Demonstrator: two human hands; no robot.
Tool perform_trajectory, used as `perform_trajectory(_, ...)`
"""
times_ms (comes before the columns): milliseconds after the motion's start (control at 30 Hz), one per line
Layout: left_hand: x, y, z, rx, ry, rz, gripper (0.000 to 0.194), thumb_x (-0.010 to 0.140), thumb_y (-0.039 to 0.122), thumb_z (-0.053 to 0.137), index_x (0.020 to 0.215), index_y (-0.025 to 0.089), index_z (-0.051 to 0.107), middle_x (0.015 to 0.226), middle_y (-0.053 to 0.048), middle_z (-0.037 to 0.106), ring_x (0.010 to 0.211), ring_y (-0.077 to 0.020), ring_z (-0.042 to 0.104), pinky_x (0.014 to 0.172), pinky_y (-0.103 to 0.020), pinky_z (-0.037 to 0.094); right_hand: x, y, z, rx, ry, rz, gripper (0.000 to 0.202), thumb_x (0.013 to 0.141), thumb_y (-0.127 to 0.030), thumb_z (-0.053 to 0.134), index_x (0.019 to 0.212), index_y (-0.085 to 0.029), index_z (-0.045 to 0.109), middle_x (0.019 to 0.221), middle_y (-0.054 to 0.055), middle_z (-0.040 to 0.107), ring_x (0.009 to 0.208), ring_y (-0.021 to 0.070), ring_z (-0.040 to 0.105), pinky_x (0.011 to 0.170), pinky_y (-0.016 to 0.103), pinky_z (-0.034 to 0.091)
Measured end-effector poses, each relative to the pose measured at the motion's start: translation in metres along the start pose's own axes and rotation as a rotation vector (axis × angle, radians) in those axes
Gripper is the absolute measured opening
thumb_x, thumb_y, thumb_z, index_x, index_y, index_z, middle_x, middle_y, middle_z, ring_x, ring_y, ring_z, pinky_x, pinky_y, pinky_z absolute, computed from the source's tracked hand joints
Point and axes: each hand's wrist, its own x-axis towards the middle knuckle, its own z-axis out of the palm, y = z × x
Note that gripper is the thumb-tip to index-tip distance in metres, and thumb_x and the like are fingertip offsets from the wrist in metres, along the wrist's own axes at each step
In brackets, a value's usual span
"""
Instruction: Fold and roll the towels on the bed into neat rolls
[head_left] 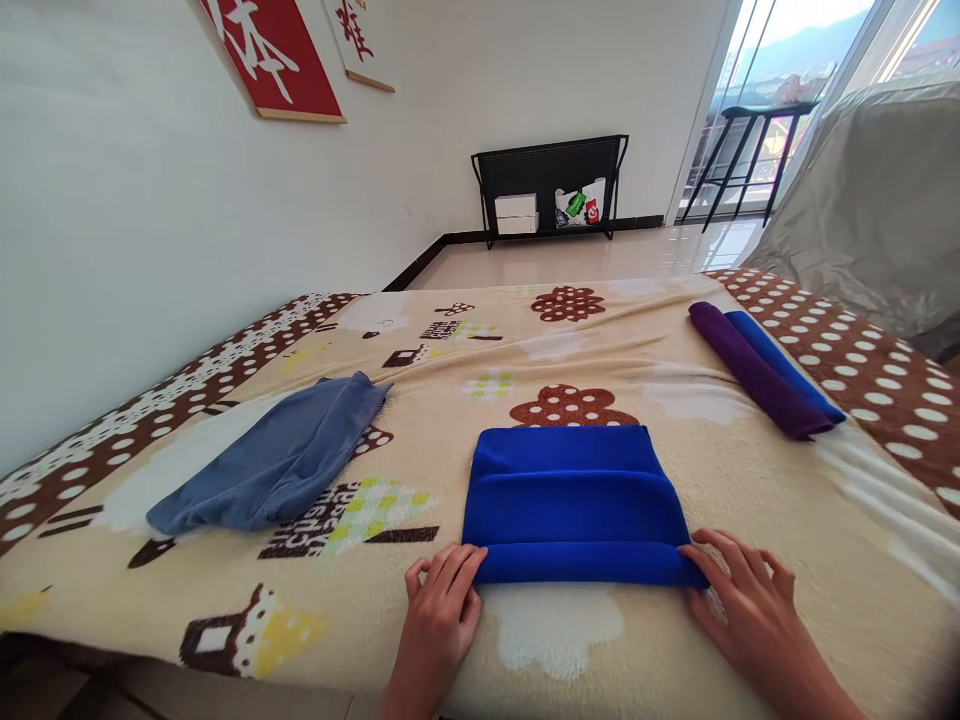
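A bright blue cloth [566, 500] lies on the patterned blanket in front of me, its near edge folded over into a flat band. At the band's left end, my left hand [442, 600] pinches the corner between thumb and fingers. My right hand [739, 585] grips the opposite corner the same way. Off to the left lies a loose, rumpled grey-blue cloth [277, 455]. Two rolled cloths, one purple [757, 370] and one blue [787, 365], rest side by side at the far right.
A cream blanket [420, 400] with brown dotted borders covers the surface. Beyond it, a black rack [551, 165] holding white boxes [516, 213] stands by the wall. A black stool [750, 150] and a covered bulky object [877, 200] are at the right.
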Motion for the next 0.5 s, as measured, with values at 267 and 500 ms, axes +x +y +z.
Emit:
perform_trajectory(267,0.008,-0.005,-0.020,-0.063,-0.214,-0.029,0.034,0.074,0.001,0.041,0.091,0.022,0.062,0.083,0.000,0.067,0.083,-0.0190,0.061,0.087,-0.037,0.037,0.012,0.003,-0.015,-0.026,-0.196,-0.074,0.019,0.087,-0.026,0.047,0.089,-0.026,0.066,0.124,0.004,0.061,0.116,0.0232,0.053,0.096,0.040,0.029)
perform_trajectory(500,0.016,0.043,0.002,0.179,-0.110,-0.173,0.039,0.083,0.003,0.042,0.103,0.024,0.068,0.105,-0.006,0.072,0.104,-0.0246,0.064,0.094,-0.046,0.035,0.024,-0.058,-0.004,-0.122,-0.027,0.057,0.031,0.085,-0.016,0.043,0.107,-0.022,0.065,0.124,0.009,0.064,0.112,0.0245,0.058,0.099,0.045,0.029)
